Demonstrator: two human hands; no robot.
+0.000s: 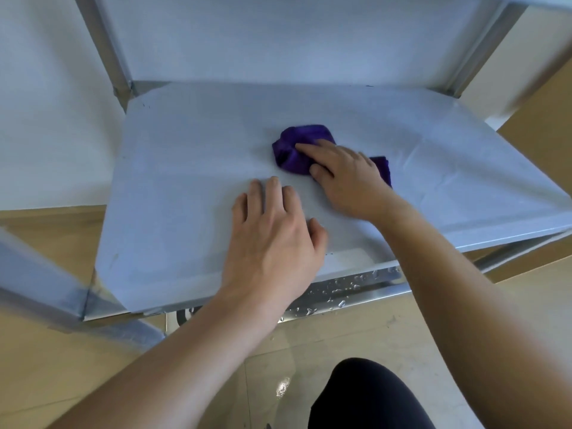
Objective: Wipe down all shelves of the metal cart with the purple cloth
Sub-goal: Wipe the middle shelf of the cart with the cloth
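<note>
Bunched purple cloth (294, 150) sits mid-shelf (185, 181), at 1 o'clock from left hand (272, 236). Right hand (346, 178) presses it flat-fingered, grip unclosed; left hand flat, empty. Risk: cloth may slip out under push; droplets (346, 289) at 6 o'clock may be missed.

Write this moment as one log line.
right hand: presses purple cloth on shelf | left hand: flat on shelf | front rail: water drops

A deep purple cloth (294, 151) is seen at the centre of the frame on a shelf (185, 187) of plain pale blue-grey. The front rail (356, 294) at lower centre is shown in shiny silver flecked with bright specks. The floor (46, 243) is rendered beige, the wall (46, 103) at upper left white, and a garment (365, 397) at the bottom edge black.
</note>
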